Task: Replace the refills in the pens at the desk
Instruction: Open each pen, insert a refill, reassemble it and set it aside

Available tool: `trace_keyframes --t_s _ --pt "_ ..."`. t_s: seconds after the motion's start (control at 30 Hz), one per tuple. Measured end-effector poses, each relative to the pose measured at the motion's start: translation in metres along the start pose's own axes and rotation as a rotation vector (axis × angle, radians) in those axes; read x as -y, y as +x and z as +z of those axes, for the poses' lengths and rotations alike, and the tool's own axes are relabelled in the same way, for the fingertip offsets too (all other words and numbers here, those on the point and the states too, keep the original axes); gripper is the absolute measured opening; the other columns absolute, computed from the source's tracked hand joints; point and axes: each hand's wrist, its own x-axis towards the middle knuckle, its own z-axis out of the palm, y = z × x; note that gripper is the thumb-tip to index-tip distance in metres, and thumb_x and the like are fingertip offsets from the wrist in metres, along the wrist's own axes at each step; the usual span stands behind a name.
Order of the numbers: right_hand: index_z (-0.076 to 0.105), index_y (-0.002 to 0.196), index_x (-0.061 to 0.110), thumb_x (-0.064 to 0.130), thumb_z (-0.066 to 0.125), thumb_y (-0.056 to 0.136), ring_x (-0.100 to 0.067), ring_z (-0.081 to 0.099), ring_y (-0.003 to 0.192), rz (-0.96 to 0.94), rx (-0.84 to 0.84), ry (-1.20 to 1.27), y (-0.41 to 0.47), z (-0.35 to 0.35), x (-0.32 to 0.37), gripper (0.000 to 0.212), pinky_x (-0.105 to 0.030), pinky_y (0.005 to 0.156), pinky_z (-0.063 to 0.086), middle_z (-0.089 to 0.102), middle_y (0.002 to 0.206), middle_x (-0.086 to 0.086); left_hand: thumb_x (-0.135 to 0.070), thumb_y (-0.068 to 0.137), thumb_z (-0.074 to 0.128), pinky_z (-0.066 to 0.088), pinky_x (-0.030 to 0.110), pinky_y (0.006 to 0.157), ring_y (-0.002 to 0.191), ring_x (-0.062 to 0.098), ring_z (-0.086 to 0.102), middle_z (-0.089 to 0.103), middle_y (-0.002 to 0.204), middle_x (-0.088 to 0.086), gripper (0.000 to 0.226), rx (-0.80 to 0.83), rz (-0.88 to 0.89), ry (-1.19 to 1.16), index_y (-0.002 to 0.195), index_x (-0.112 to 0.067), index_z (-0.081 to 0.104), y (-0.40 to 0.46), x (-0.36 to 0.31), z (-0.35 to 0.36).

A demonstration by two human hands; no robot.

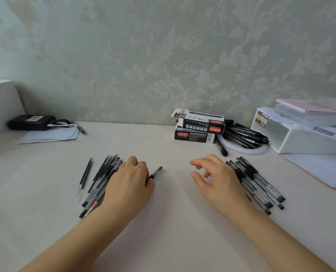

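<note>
My left hand (pixel 130 180) grips a clear pen with a black grip (pixel 155 172), whose tip points up and right over the desk. Under and left of that hand lies a bundle of pens and black refills (pixel 102 173), with one refill (pixel 85 173) apart at the far left. My right hand (pixel 217 177) hovers with relaxed, spread fingers and holds nothing. Just right of it lies a pile of several clear pens with black caps (pixel 261 183), partly hidden by the hand.
Two stacked black refill boxes (pixel 199 126) stand at the back, beside a heap of black pens (pixel 243 134) on a white round plate. A white plastic drawer box (pixel 304 136) and papers (pixel 320 169) are at right. A black device (pixel 31 122) sits back left.
</note>
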Motion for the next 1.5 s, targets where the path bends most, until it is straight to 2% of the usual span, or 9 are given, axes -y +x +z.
trace_keyframes --t_s 0.23,0.4,0.53,0.7,0.93,1.17,1.27,1.37,1.5 --pt "0.065 0.120 0.028 0.029 0.064 0.092 -0.007 0.057 0.074 -0.054 0.091 0.077 -0.003 0.008 0.000 0.028 -0.018 0.068 0.048 0.056 0.099 0.017 -0.039 0.099 0.040 0.045 0.031 0.083 0.103 0.018 0.049 0.045 0.107 -0.003 0.025 0.035 0.088 0.103 0.108 -0.020 0.055 0.000 -0.003 -0.002" --pt "0.055 0.134 0.025 0.025 0.063 0.094 -0.005 0.058 0.079 -0.088 0.157 0.131 -0.003 0.010 0.004 0.041 -0.019 0.077 0.048 0.055 0.110 0.017 -0.037 0.101 0.034 0.038 0.030 0.080 0.096 0.017 0.049 0.046 0.102 -0.007 0.018 0.011 0.262 0.011 0.103 -0.022 0.045 -0.004 -0.016 -0.003" --pt "0.069 0.115 0.016 0.014 0.062 0.094 0.005 0.051 0.076 -0.154 0.190 0.103 0.000 0.009 0.006 0.022 -0.009 0.074 0.039 0.062 0.095 0.008 -0.029 0.102 0.035 0.030 0.031 0.064 0.076 0.017 0.041 0.046 0.088 -0.010 0.008 0.055 0.352 -0.125 0.097 -0.023 0.034 -0.006 -0.019 -0.005" --pt "0.069 0.111 0.019 0.023 0.059 0.097 0.005 0.051 0.076 -0.215 0.227 0.134 -0.001 0.007 0.007 0.018 -0.010 0.071 0.037 0.063 0.089 0.009 -0.036 0.102 0.038 0.042 0.034 0.074 0.086 0.014 0.050 0.055 0.097 -0.008 0.018 0.108 0.481 -0.234 0.105 -0.020 0.047 -0.008 -0.016 -0.006" --pt "0.067 0.110 0.022 0.025 0.056 0.098 0.006 0.055 0.081 -0.224 0.227 0.186 -0.001 0.008 0.007 0.017 -0.007 0.072 0.038 0.063 0.090 0.013 -0.037 0.102 0.034 0.045 0.041 0.070 0.080 0.016 0.052 0.052 0.094 -0.010 0.020 0.141 0.459 -0.239 0.105 -0.024 0.049 -0.006 -0.014 -0.003" --pt "0.068 0.103 0.020 0.024 0.057 0.097 -0.001 0.057 0.078 -0.222 0.244 0.184 0.001 0.008 0.006 0.013 -0.017 0.071 0.044 0.066 0.085 0.009 -0.050 0.099 0.026 0.037 0.032 0.055 0.076 0.013 0.054 0.059 0.088 -0.009 0.024 0.123 0.444 -0.103 0.109 -0.036 0.044 -0.003 -0.008 0.000" --pt "0.069 0.101 0.020 0.027 0.056 0.096 -0.002 0.056 0.077 -0.212 0.234 0.176 0.001 0.008 0.004 0.015 -0.014 0.069 0.042 0.066 0.081 0.008 -0.053 0.098 0.024 0.030 0.031 0.049 0.068 0.015 0.051 0.058 0.076 -0.007 0.026 0.084 0.443 -0.066 0.110 -0.039 0.042 -0.003 -0.007 0.001" --pt "0.067 0.096 0.023 0.032 0.053 0.096 -0.006 0.056 0.074 -0.179 0.219 0.178 0.001 0.008 0.003 0.017 -0.018 0.067 0.042 0.064 0.074 0.009 -0.062 0.093 0.015 0.026 0.025 0.043 0.060 0.014 0.046 0.044 0.056 -0.007 0.037 0.012 0.409 -0.022 0.114 -0.046 0.041 -0.002 -0.007 0.000" --pt "0.066 0.095 0.027 0.036 0.052 0.095 -0.008 0.058 0.075 -0.165 0.146 0.154 0.001 0.008 0.005 0.016 -0.018 0.065 0.043 0.064 0.077 0.013 -0.061 0.094 0.020 0.023 0.025 0.043 0.054 0.014 0.043 0.042 0.054 -0.007 0.033 0.005 0.341 -0.052 0.104 -0.036 0.038 -0.003 -0.010 0.000"
